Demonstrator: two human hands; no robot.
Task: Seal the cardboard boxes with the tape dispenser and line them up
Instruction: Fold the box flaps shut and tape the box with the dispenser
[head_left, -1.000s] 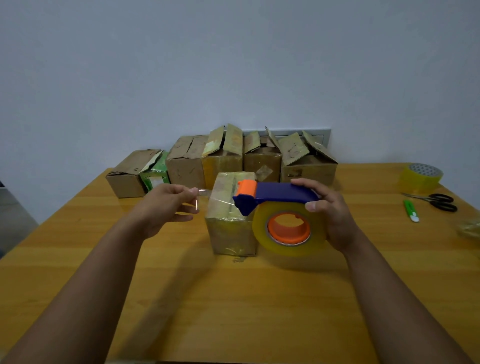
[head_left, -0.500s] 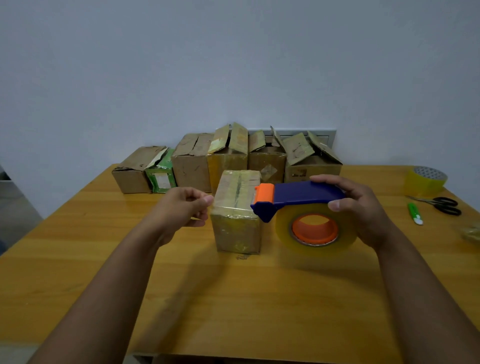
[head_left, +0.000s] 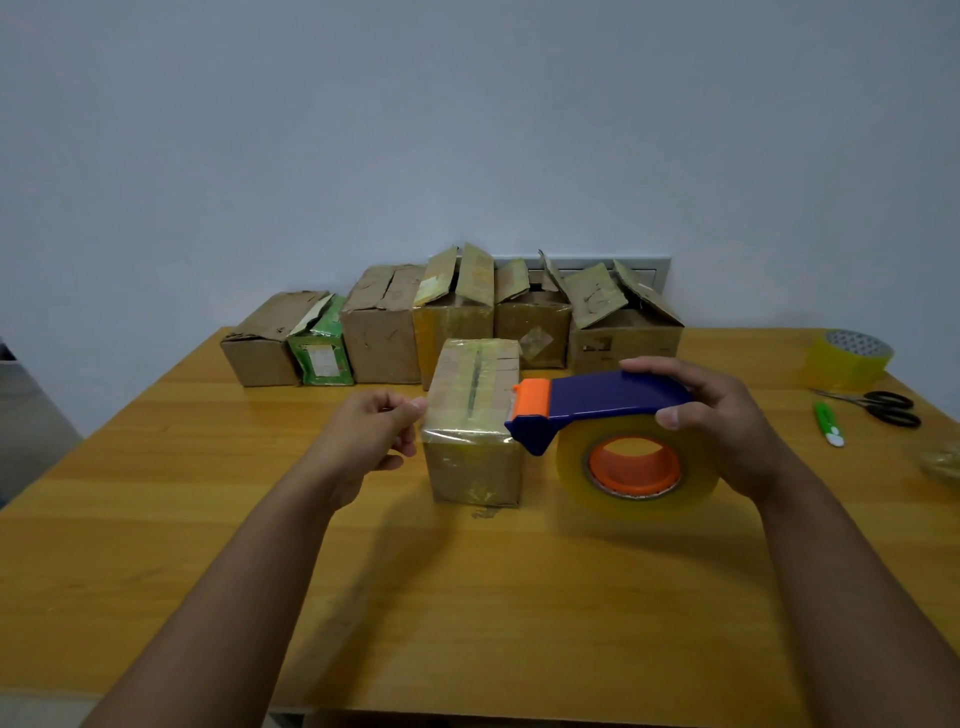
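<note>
Sitting between the two hands, the small cardboard box (head_left: 474, 426) is resting on the worktop (head_left: 156, 519), its long axis running away from the person and its top seam already shining under tape. The left hand (head_left: 366, 441) is hovering just beside the box's left upper edge, its fingers (head_left: 410, 408) pinched together as if on a tape end, though I cannot tell if a strip is really between them. The right hand (head_left: 727, 421) is gripping the tape dispenser (head_left: 608, 431) from above, fingers curled around the blue handle, and the orange cutter end is pointing left, nearly touching the box's right upper edge. So the left hand is the nearer one for pressing the tape down. Beyond the fingers, a row of boxes (head_left: 452, 322) is standing by the wall, several flaps still open. Far right of the right-hand fingers are lying a spare tape roll (head_left: 847, 358), scissors (head_left: 883, 405) and a green cutter (head_left: 828, 423), well apart from the path.
</note>
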